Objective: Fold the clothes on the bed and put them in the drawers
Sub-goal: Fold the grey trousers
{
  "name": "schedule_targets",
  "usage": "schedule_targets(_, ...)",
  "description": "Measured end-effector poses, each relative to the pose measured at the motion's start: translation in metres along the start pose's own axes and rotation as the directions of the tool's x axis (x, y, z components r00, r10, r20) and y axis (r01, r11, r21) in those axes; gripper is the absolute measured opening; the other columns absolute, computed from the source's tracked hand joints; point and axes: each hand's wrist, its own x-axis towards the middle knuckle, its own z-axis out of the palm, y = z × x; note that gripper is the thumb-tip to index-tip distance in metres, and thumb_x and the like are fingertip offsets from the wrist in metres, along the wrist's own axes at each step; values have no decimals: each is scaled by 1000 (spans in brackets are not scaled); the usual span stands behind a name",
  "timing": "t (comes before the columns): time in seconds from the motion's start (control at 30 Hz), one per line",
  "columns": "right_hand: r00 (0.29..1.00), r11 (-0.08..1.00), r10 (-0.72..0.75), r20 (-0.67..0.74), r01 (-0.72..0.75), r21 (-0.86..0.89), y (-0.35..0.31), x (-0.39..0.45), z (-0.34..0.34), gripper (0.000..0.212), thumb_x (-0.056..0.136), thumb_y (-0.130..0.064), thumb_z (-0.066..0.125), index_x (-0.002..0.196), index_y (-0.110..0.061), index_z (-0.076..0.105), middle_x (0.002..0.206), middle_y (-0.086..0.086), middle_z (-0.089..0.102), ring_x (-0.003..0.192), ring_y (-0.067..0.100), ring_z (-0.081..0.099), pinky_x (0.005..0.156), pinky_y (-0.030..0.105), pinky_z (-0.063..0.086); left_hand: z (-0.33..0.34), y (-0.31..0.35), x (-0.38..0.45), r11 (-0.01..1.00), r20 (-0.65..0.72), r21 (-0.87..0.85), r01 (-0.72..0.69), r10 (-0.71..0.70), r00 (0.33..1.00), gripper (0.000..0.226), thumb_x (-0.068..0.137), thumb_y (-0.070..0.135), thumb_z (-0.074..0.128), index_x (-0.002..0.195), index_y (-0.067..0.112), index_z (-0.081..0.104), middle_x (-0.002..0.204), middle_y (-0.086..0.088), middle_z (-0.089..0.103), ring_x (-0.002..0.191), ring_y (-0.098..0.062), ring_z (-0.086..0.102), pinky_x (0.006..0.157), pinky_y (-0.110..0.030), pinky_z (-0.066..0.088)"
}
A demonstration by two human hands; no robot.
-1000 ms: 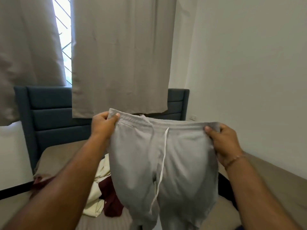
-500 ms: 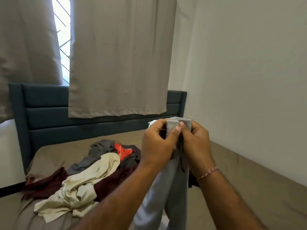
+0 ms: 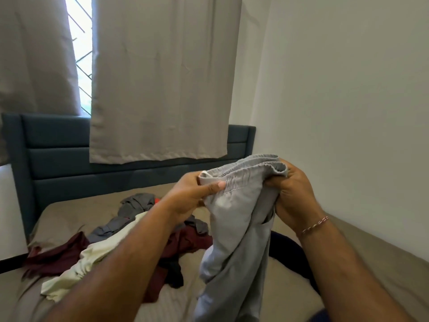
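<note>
Grey pants (image 3: 234, 228) hang straight down between both hands. The left hand (image 3: 188, 201) and right hand (image 3: 292, 198) each pinch the waistband, side by side.

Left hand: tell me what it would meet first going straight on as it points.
The left hand points rightward; probably the grey trousers' waistband it pinches, then the right hand beyond. Depth is unclear.

Grey pants (image 3: 234, 228) doubled lengthwise, hanging above heaped clothes (image 3: 92, 249).
</note>
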Motion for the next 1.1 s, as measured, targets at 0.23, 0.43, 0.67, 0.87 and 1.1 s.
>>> schedule_targets(0.23,980,950,-154,127,182,-254,-31,8,-44,27,95,-10,65,114,-24,77,117,1,76,110,20,71,89,27,57,-25,37,20,942,263,3,-336,323,909,37,85,10,83,120,14,74,125,-16,73,117,-28,70,92,-30,58)
schedule_targets(0.43,991,686,-85,-103,-16,-728,-20,40,-46,12,92,-17,76,81,-20,72,75,-2,70,68,11,60,63,31,47,-9,55,68,415,47,853,-318,544,838,20,95,26,74,79,28,61,71,10,63,67,-6,58,66,-32,42)
schedule_targets(0.67,958,773,-109,-267,-88,-628,-43,52,-35,13,79,-12,56,85,-20,64,83,5,70,53,23,72,51,43,60,22,77,66,822,-134,472,-320,425,895,5,106,27,60,105,30,64,91,-4,76,64,-28,77,48,-36,60)
schedule_targets(0.87,932,888,-89,-352,-86,-453,-82,68,-20,21,89,2,50,92,-15,62,90,10,67,64,35,75,61,48,63,31,110,64,839,-156,327,-436,503,850,21,95,6,74,115,10,72,102,-16,77,93,-36,77,77,-41,66)
schedule_targets(1.1,947,849,-206,-246,48,-526,-158,89,-5,12,80,2,68,89,-6,72,87,17,72,82,30,68,79,60,60,48,181,67,785,-253,374,-494,599,760,18,82,10,71,97,17,79,92,-12,77,81,-24,70,79,-46,63)
